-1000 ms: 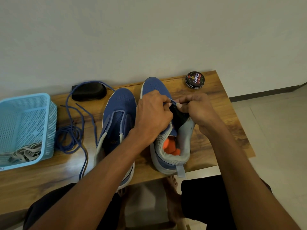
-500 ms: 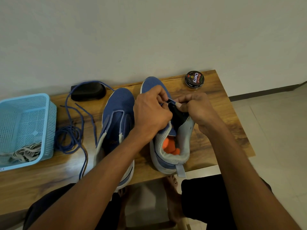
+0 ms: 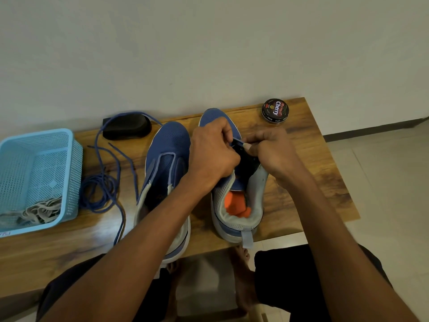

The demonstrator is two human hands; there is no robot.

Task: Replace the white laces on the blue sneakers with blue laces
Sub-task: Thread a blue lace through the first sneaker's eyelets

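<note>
Left hand (image 3: 212, 156) nearer; lace tip (image 3: 241, 142) between grips.

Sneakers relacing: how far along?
Done: white laces lie in the basket; neither sneaker shows any. In hand: both hands, left and right, pinch a blue lace at the right sneaker. Left: the rest of its eyelets, and the left sneaker; loose blue lace waits.

sneakers (image 3: 170, 145): blue mesh, grey trim, orange insole, white sole
laces (image 3: 104, 189): blue
basket (image 3: 69, 173): light blue, perforated grid
old laces (image 3: 39, 211): off-white
tin (image 3: 275, 110): black, white and red lettering
table (image 3: 313, 163): brown woodgrain
</note>
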